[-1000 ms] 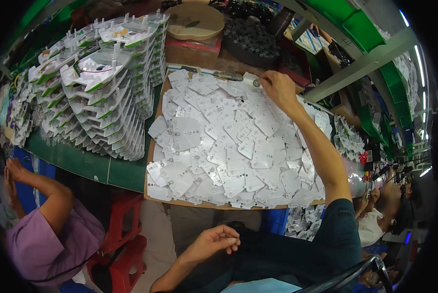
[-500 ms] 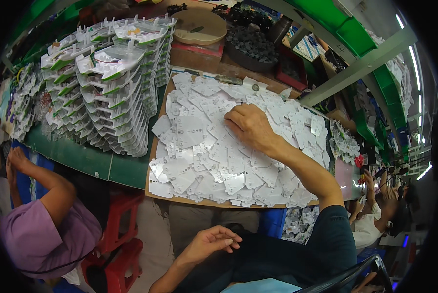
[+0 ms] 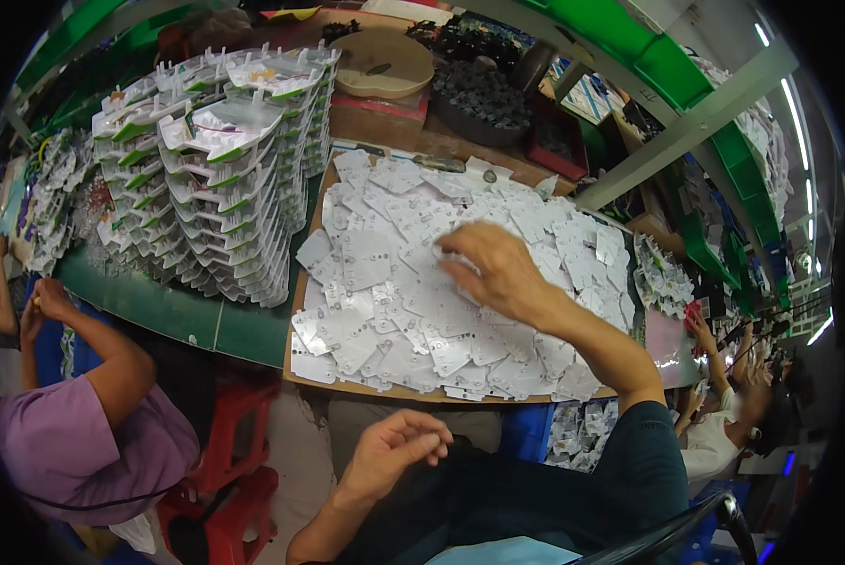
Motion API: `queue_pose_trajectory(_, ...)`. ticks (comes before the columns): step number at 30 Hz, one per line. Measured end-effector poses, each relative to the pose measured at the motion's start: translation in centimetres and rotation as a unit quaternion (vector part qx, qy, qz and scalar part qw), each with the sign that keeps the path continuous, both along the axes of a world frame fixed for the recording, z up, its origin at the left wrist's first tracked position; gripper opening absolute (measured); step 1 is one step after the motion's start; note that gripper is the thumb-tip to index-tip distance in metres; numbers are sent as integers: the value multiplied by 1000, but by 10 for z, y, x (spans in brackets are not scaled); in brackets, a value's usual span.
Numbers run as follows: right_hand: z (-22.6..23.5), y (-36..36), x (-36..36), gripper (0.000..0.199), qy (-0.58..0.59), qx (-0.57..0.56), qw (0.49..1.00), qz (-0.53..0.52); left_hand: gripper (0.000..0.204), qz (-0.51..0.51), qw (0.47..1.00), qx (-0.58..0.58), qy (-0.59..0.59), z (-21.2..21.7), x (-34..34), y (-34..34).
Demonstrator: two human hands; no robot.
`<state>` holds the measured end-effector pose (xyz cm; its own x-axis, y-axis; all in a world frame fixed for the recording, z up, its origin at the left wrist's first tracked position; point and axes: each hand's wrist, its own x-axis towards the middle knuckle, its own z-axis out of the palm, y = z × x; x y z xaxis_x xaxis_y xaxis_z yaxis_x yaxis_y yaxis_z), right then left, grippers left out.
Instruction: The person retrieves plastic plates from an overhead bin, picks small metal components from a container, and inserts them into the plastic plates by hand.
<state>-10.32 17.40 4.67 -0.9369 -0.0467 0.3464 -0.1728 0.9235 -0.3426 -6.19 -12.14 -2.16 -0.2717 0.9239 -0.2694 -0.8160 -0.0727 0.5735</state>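
Many flat white plastic plates with small holes lie heaped over a cardboard sheet on the bench in front of me. Over the middle of this heap reaches my right hand, slightly blurred, its thumb and fingers apart with no plate seen between them. My left hand hovers above my lap, below the bench's front edge. Its fingers are curled in, with the thumb against them; whatever they may hold is hidden.
Tall stacks of white housings with green edges rise on the left. Behind the heap stand a round beige tray and a dark bowl of small black parts. A pale metal post slants at the right. A person in purple sits left, beside red stools.
My right hand has shifted slightly down and toward the right, its thumb and fingers now spread apart. My left hand has risen a little and moved slightly left, still curled.
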Motion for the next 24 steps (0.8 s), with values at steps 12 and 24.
queue_pose_trajectory(12, 24, -56, 84, 24, -96, -254, 954, 123, 19, 189, 974, 29, -117, 22, -5, 47)
queue_pose_trajectory(24, 34, -4, 74, 19, -98, -294, 945, 100, 18, 131, 983, 34, -124, 27, -13, 74)
